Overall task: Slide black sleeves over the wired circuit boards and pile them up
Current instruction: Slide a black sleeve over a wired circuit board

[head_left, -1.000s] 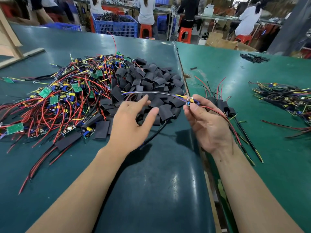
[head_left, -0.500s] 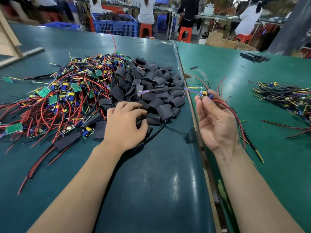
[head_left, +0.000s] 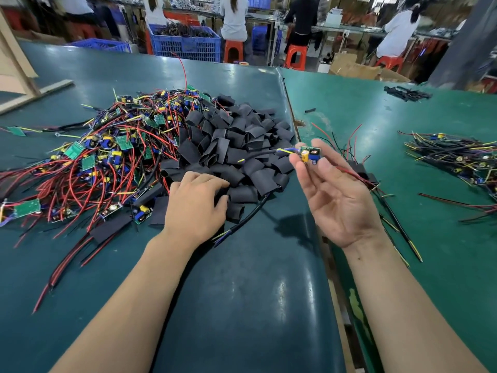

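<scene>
A heap of flat black sleeves [head_left: 236, 146] lies mid-table, beside a tangle of green circuit boards with red and black wires [head_left: 102, 160] on its left. My left hand [head_left: 196, 205] lies palm down on the near edge of the sleeve heap, its fingers curled onto the sleeves; what they hold is hidden. My right hand [head_left: 333, 195] is raised palm up, and its fingertips pinch one small wired circuit board [head_left: 309, 154]. That board's black cable trails left over the sleeves and its red wire runs right. Behind the right hand lie a few sleeved boards [head_left: 360, 170].
A gap [head_left: 330, 254] divides the dark table from the green table [head_left: 443, 238] on the right, which carries another bundle of wired boards [head_left: 457, 160]. Blue crates [head_left: 185, 44], orange stools and seated people fill the background. A wooden frame [head_left: 16, 65] stands at far left.
My left hand has come down from above the sleeves and curled onto the heap's near edge. My right hand has drifted right and turned the board up toward the camera.
</scene>
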Demonstrator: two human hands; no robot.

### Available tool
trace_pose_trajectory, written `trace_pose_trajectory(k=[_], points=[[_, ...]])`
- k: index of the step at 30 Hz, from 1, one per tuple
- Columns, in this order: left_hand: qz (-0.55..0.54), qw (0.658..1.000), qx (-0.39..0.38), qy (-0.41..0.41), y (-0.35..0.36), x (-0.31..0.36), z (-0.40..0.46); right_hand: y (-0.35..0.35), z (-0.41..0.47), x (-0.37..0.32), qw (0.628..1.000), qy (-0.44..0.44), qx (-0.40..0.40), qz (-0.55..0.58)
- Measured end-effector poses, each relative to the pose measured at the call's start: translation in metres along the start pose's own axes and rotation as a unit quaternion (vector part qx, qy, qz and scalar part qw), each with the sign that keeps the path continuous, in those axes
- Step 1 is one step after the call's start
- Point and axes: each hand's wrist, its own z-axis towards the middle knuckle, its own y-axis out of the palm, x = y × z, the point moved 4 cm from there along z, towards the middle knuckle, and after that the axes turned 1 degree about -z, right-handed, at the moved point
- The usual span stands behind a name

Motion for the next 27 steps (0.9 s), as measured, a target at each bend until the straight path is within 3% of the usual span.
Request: trace_pose_trajectory(k=[6, 15, 23, 27], points=[[-0.068, 0.998, 0.017, -0.009, -0.010, 0.000, 0.001, -0.009, 0.003, -0.008, 0.997, -0.018, 0.063, 0.050], [-0.008, 0.995, -0.097, 0.003, -0.013, -0.003, -0.006, -0.019, -0.001, -0.024, 0.982, -0.038, 0.088, 0.164], [-0.082, 0.997, -0.001, -0.006, -0.022, -0.008, -0.003, -0.013, 0.002, -0.016, 0.997, -0.008, 0.073, 0.005], [-0.095, 0.994, -0.049, 0.001, -0.025, -0.012, -0.002, -0.011, 0.001, -0.013, 0.995, -0.015, 0.091, -0.046]])
